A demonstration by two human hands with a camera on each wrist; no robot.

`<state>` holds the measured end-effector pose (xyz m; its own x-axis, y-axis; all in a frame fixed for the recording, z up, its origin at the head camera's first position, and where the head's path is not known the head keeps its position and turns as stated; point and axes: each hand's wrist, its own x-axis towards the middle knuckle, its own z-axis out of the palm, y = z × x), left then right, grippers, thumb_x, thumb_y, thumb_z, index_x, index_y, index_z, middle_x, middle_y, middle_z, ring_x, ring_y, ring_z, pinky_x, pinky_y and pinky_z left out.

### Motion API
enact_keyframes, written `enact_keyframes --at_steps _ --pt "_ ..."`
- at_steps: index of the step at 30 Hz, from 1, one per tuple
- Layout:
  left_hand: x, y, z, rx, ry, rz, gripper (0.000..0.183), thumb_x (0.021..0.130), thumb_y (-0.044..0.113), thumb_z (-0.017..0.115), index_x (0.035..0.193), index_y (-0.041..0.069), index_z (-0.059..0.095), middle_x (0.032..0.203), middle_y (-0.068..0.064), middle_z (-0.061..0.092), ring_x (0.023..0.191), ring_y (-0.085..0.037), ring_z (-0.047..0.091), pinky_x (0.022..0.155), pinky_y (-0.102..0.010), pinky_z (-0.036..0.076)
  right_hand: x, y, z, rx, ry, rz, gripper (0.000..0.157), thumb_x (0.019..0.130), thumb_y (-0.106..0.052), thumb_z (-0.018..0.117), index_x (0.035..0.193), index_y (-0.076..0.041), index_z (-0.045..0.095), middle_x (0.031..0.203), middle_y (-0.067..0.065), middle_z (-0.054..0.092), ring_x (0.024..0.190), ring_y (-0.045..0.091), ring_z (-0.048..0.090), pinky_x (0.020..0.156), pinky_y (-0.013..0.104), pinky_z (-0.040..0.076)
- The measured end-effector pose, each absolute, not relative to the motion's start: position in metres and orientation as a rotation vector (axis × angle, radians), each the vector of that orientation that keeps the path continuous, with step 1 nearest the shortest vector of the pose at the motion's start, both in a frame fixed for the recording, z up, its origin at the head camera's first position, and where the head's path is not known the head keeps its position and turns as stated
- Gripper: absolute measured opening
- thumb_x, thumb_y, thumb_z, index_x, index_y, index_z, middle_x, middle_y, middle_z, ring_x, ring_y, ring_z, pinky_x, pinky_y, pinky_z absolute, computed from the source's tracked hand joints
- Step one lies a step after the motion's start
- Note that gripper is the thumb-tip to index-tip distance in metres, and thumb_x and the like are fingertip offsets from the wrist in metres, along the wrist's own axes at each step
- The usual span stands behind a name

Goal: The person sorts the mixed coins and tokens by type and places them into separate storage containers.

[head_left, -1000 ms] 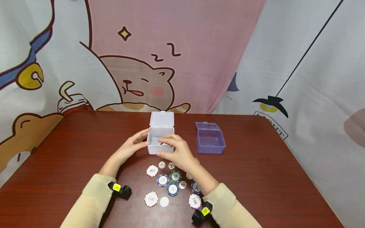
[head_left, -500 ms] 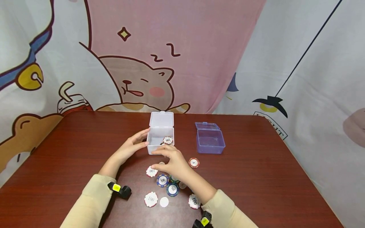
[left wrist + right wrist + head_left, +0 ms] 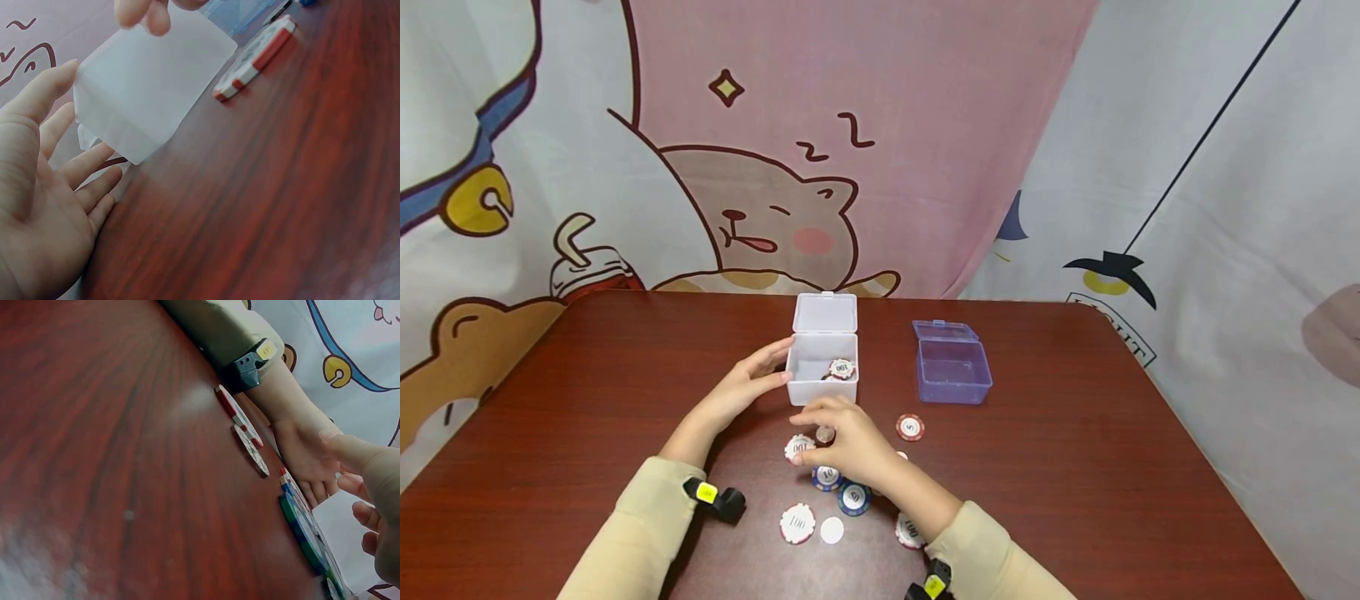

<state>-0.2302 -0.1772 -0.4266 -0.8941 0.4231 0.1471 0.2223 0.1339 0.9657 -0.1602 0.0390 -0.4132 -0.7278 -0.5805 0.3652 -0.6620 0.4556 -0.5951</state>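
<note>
My left hand [image 3: 750, 379] rests its fairly straight fingers and thumb against the left side of a white plastic box [image 3: 823, 392]. That box has its lid raised, and a white 100 poker chip [image 3: 842, 368] lies inside. Over the loose chips hovers my right hand [image 3: 850, 437], thumb and fingers spread apart with nothing between them. Its thumb tip overlaps a red-edged 100 chip [image 3: 798, 447] in the head view, and a small silvery disc [image 3: 825, 435] shows between thumb and fingers. Blue-edged chips [image 3: 854, 498] lie below it, partly hidden by the hand.
A purple translucent box [image 3: 954, 385] with a raised lid stands to the right. A red 5 chip [image 3: 910, 427] lies in front of it. Nearer me are another 100 chip [image 3: 797, 524], a plain white disc [image 3: 832, 531] and a partly covered 100 chip [image 3: 909, 531].
My right hand has drawn back out of the white box toward me, above the loose chips. The 100 chip in the box has come into sight. The left hand has stayed put.
</note>
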Motion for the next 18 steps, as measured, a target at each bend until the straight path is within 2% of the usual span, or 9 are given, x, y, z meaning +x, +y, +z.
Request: enact_keyframes --at_steps 7,18 --pt "-0.231 -0.178 -0.43 0.656 2.254 1.862 0.056 0.087 0.02 0.06 0.138 0.021 0.036 0.138 -0.01 0.038 0.126 -0.03 0.03 0.099 -0.052 0.021 -0.16 0.039 -0.417 1.119 -2.621 1.086 0.047 0.066 -0.032 0.079 0.107 -0.015 0.067 0.102 -0.008 0.058 0.098 0.007 0.046 0.083 0.023 0.038" --pt "-0.233 -0.178 -0.431 0.671 2.228 1.869 0.056 0.088 0.016 0.059 0.139 0.018 0.035 0.139 -0.012 0.036 0.126 -0.031 0.029 0.099 -0.052 0.021 -0.163 0.04 -0.425 1.141 -2.662 0.912 0.046 0.066 -0.036 0.078 0.107 -0.018 0.068 0.101 -0.01 0.059 0.097 0.007 0.047 0.087 0.027 0.035"
